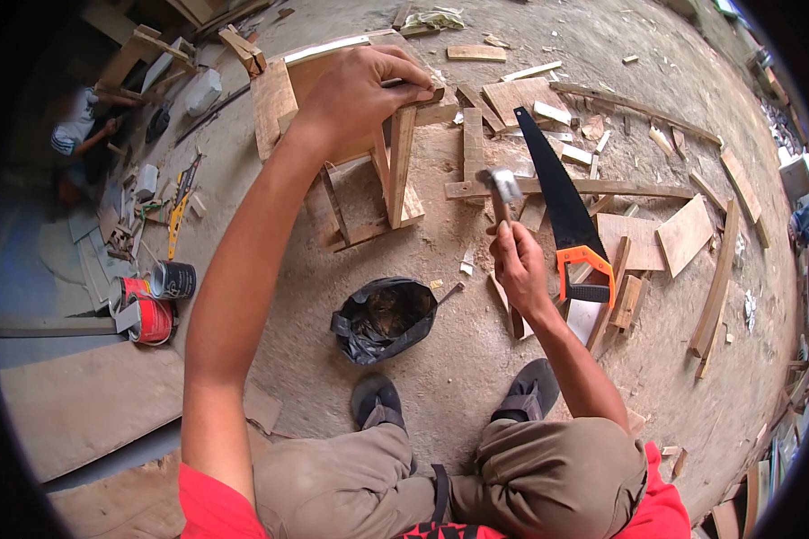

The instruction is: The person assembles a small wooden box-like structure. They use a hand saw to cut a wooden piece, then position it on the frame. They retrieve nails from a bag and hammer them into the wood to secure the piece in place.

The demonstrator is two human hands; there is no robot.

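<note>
My left hand (364,90) reaches forward to the top corner of a wooden box-like frame (403,166), its fingers closed around the edge there. What lies under the fingertips is partly hidden. The frame stands on the ground with upright legs and a lower crosspiece. In my right hand (520,265) is a hammer (503,186), gripped by its wooden handle with the metal head up and slightly blurred. The hammer is to the right of the frame and apart from it. Just beyond that hand, a handsaw (555,184) with an orange and black handle lies on wood scraps.
Between my feet and the frame sits an open black plastic bag (355,349). Boards and offcuts (685,235) cover the ground at right. Paint cans (155,321) and a yellow tool (179,216) are at left. Another person (81,121) works at far left.
</note>
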